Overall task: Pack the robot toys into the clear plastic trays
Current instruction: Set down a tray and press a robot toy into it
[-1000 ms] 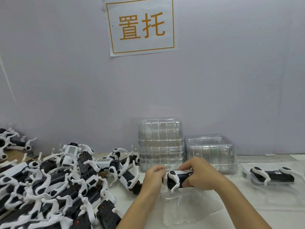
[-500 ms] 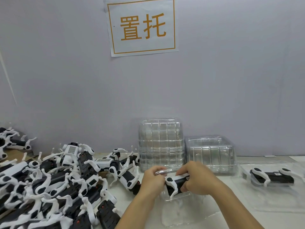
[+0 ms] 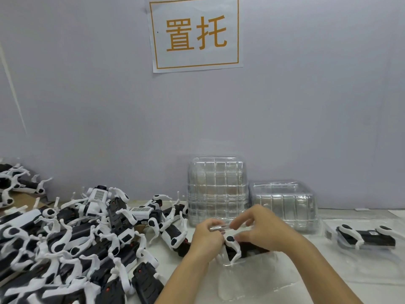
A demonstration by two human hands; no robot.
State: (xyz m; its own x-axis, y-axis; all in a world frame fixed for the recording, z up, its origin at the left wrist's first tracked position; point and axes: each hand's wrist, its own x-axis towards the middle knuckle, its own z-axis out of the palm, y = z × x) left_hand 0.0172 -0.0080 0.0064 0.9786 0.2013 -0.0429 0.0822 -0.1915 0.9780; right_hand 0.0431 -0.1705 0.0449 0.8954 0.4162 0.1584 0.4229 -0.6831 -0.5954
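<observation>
A black-and-white robot toy (image 3: 235, 246) lies in a clear plastic tray (image 3: 256, 279) in front of me. My left hand (image 3: 207, 240) grips the toy's left end and the tray's rim. My right hand (image 3: 263, 229) covers the toy's body, thumb and forefinger pinching the tray's clear rim above the toy. Another robot toy (image 3: 368, 236) lies packed in a clear tray (image 3: 350, 255) at the right.
A big pile of loose robot toys (image 3: 76, 242) fills the table's left side. Two stacks of empty clear trays, a tall stack (image 3: 217, 189) and a lower stack (image 3: 285, 205), stand against the grey wall behind my hands. A paper sign (image 3: 195, 34) hangs above.
The toy has gone down from above the tray into it. My fingers have shifted from the toy's body to the tray's clear rim.
</observation>
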